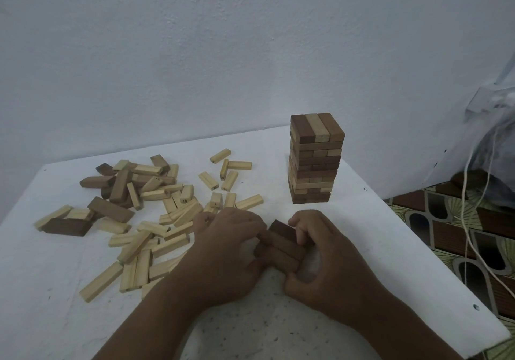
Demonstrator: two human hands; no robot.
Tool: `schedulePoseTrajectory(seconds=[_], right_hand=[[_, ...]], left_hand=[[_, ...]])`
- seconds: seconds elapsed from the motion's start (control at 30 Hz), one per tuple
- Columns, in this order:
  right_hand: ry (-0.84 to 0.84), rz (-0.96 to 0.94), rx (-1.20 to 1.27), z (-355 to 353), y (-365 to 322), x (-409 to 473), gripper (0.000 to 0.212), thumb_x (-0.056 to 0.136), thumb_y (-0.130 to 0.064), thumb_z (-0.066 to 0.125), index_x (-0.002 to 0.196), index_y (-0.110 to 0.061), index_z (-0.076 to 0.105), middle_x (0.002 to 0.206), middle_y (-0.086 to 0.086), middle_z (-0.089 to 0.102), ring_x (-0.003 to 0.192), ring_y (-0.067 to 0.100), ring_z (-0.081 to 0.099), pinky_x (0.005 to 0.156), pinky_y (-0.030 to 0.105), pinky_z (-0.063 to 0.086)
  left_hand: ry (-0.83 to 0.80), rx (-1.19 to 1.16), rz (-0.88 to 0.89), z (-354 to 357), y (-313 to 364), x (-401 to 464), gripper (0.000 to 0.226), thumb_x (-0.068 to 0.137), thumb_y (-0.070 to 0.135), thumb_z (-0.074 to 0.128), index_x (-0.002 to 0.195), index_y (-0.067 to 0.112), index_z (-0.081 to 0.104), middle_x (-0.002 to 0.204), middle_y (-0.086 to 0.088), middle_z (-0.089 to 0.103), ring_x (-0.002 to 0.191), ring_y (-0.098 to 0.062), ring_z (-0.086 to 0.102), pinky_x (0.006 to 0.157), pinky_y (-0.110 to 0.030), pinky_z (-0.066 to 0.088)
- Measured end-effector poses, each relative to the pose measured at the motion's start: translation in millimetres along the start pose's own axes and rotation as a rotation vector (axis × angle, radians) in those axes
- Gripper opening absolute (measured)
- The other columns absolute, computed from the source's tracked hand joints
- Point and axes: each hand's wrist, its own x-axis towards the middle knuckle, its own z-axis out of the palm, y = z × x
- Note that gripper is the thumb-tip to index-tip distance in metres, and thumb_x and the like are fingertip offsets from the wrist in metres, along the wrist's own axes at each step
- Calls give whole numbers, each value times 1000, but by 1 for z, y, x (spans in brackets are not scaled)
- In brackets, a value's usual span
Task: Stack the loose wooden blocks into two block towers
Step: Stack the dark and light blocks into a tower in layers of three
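A finished tower point(316, 159) of mixed dark and light wooden blocks stands at the back right of the white table point(278, 326). In front of it, a row of three dark brown blocks point(282, 244) lies side by side on the table. My left hand point(231, 253) grips the row from the left, fingers curled against its side. My right hand point(331, 259) grips it from the right, fingers over the top and thumb at the near end. A scattered pile of loose blocks point(150, 209), mostly light with a few dark, covers the table's left half.
A pale wall point(223, 53) rises right behind the table. The table's right edge point(434, 259) drops to a patterned floor point(459, 237), where white cables point(471, 192) and a bag hang.
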Motion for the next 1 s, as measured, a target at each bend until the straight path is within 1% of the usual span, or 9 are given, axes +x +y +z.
schedulePoseTrajectory(seconds=[0.07,0.17,0.33,0.5,0.7,0.8,0.87,0.93,1.0], right_hand=[[-29,4,4,0,3,-1,49,58,-39,74,93,-33,40,104,-26,47,95,6,50,77,25,53],[-50,-12,-19,0,6,-3,52,60,-34,75,100,-31,42,111,-31,43,104,-1,42,83,13,43],[-55,-13,-32,-1,6,-4,50,63,-33,73,103,-30,43,115,-32,40,107,-2,40,82,6,36],[-99,26,-76,-7,8,-3,48,62,-41,68,100,-38,39,109,-28,43,105,1,42,87,10,29],[-146,122,-108,-11,4,-1,46,60,-51,61,97,-44,34,98,-35,34,101,-6,35,77,5,28],[-75,155,43,-17,-1,-1,53,59,-43,69,101,-44,38,108,-34,45,109,-3,41,84,7,33],[30,149,154,-26,-5,0,57,61,-34,78,105,-39,42,114,-33,52,113,-3,48,87,6,37],[121,123,198,-36,-12,3,58,64,-22,86,107,-29,47,112,-40,51,112,-12,47,82,-4,34],[182,80,247,-45,-16,8,57,65,-10,86,109,-20,50,111,-37,54,112,-6,50,84,-2,35]], left_hand=[[-23,19,30,-4,1,-1,27,70,43,60,96,35,65,124,27,52,126,1,37,108,-46,19],[-96,31,48,-9,2,-1,34,65,47,57,97,39,60,135,31,45,136,2,25,114,-48,12],[-116,2,66,-9,-2,-1,34,63,49,62,95,39,60,118,32,52,127,3,35,112,-52,18],[-106,-29,39,-10,2,-1,33,61,52,62,90,38,58,110,27,55,120,2,42,113,-49,16],[-92,-57,-9,-9,5,-3,42,60,47,69,93,38,44,111,25,55,114,0,46,113,-43,15],[-27,-226,-37,-14,8,-2,51,60,36,75,94,39,37,116,28,60,113,2,52,105,-39,31],[50,-413,-66,-19,12,0,59,60,22,83,94,37,37,118,25,63,112,0,58,90,-28,50],[118,-576,-93,-25,18,3,63,62,6,83,100,24,37,119,20,65,113,-2,59,81,-13,49],[168,-690,-76,-33,26,7,63,64,6,80,104,16,33,122,14,67,119,-5,57,89,-13,45]])
